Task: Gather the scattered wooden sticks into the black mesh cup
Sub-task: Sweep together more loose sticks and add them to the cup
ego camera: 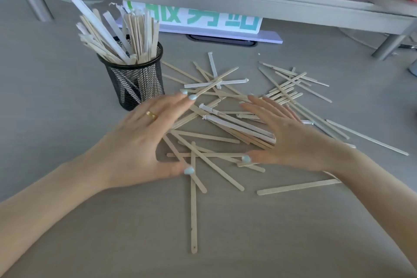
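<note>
On the grey tabletop (67, 97), the left hand (140, 142) and right hand (291, 140), both flat with fingers spread, flank the scattered wooden sticks (216, 124). Beyond the left hand stands the black mesh cup (135, 83), already stuffed with sticks.

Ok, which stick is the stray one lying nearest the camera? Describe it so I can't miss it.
Start at the black mesh cup, then drop to the pile of sticks between the left hand and right hand. The long stick runs straight toward the camera, alone on the bare table, its end well clear of the pile.
</note>
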Available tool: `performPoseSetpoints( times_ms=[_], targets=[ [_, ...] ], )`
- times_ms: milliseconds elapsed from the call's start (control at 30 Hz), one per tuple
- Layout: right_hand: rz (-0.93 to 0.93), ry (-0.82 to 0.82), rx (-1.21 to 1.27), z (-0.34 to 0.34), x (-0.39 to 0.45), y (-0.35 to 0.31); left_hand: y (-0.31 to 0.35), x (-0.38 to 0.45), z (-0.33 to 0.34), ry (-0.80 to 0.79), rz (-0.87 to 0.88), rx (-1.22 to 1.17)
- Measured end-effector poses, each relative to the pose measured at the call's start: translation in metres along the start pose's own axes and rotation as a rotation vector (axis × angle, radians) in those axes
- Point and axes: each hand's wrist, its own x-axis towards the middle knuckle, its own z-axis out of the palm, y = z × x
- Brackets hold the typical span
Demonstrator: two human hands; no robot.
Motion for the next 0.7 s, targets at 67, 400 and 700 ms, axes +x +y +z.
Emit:
performPoseSetpoints(
  times_ms=[67,400,700],
  targets=[
    [0.015,-0.055,-0.077,0.0,-0.005,0.008,-0.003,0.004,0.003,-0.175,-0.043,0.013],
    [0.023,-0.123,-0.11,0.008,0.007,0.01,0.016,0.018,0.009,-0.412,-0.235,0.048],
    [-0.071,0.153,-0.035,0.014,0.023,0.011,0.023,0.026,0.009,-0.292,-0.257,-0.151]
  ],
)
